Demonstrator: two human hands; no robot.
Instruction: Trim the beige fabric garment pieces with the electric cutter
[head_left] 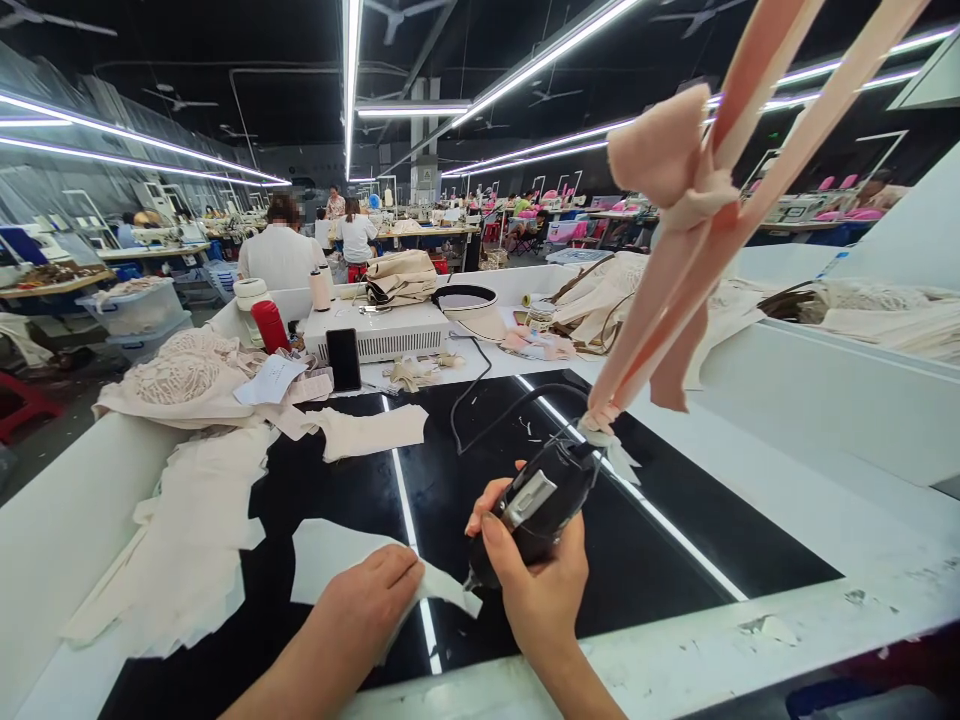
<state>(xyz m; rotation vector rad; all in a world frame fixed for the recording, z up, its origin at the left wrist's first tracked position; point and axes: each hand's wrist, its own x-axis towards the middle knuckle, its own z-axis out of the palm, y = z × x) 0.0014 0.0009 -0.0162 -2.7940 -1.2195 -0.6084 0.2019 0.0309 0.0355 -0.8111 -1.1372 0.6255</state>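
My left hand (365, 595), fingers pressed together, bears down on a pale cut fabric piece (330, 548) lying on the black glossy board (645, 560). The fabric's narrow right end reaches past my fingers. My right hand (541, 585) is wrapped round a black corded electric trimmer (551, 495) with a silver slide on its side. Its small tip meets or nearly meets that narrow end; exact contact is unclear. Knotted pink fabric strips (675, 290) rise from the trimmer's back end. Another pale cut piece (375, 430) rests farther back on the board.
A layered pile of pale cut pieces (191, 530) covers the left side. Behind stand a phone (343, 360), a white vented box (382, 335), a red thread cone (270, 327) and lace fabric (187, 370). The black cord (469, 400) crosses the board. Co-workers sit beyond.
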